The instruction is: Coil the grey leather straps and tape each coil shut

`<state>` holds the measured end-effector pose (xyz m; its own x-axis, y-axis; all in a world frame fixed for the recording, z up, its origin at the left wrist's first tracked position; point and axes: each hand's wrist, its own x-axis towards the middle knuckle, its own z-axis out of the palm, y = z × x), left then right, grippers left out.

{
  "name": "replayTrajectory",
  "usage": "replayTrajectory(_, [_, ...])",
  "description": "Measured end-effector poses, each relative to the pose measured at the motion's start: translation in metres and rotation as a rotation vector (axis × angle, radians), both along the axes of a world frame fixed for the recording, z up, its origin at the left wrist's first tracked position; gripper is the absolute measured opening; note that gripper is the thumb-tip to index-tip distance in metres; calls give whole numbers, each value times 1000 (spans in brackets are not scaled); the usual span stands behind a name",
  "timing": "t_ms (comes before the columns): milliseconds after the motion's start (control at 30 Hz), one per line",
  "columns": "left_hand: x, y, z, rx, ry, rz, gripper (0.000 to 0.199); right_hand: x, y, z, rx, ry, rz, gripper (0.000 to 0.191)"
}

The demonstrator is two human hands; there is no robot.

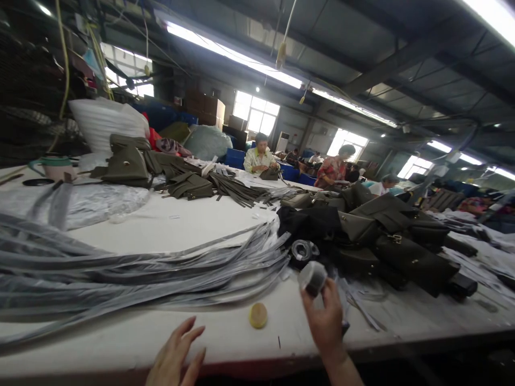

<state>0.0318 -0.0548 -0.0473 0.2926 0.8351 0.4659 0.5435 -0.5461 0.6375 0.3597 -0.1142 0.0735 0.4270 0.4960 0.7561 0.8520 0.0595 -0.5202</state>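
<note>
Near the front edge of the white table [120, 225], my right hand [328, 324] grips a small coiled roll of dark strap in clear wrapping [313, 277], held between thumb and fingers above the tabletop. My left hand [177, 354] is empty, its fingers spread, low at the front edge. Between the two hands lies a small round yellow roll, perhaps tape [258, 315]. Just beyond the held roll sits another coiled strap [303, 251] beside black cloth [309, 222]. Long grey straps in clear plastic [161, 273] run across the table from the left.
Dark olive bags [418, 257] are heaped on the right. More olive pieces [189, 185] and a mug [56, 167] stand farther back on the left. Across the table a person [260, 158] handles a dark piece; another person [338, 166] is right of them. Cords hang overhead.
</note>
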Motion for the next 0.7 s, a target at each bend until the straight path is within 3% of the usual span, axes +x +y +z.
replayTrajectory(67, [-5, 19, -2, -20, 61, 75, 40, 58, 25, 23, 118, -126, -262, 43])
replayTrajectory(100, [-5, 25, 1, -29, 68, 108, 41, 84, 40, 32, 86, -141, -406, 45])
replayTrajectory(167, [-3, 33, 10, -21, 66, 133, 43, 125, 73, 43, -267, -129, -542, 42])
replayTrajectory(233, [-1, 38, 19, 12, 84, 138, 42, 150, 105, 46, -513, -109, -497, 36])
replayTrajectory(333, [-5, 48, 21, 105, 163, 204, 43, 168, 146, 38, -679, -102, -400, 37])
replayTrajectory(533, [-19, 77, -3, 187, 427, 435, 57, 177, 189, 1, -1070, -147, -209, 52])
replayTrajectory(700, [-18, 86, -17, 166, 459, 486, 63, 191, 211, -21, -1178, -196, -236, 33])
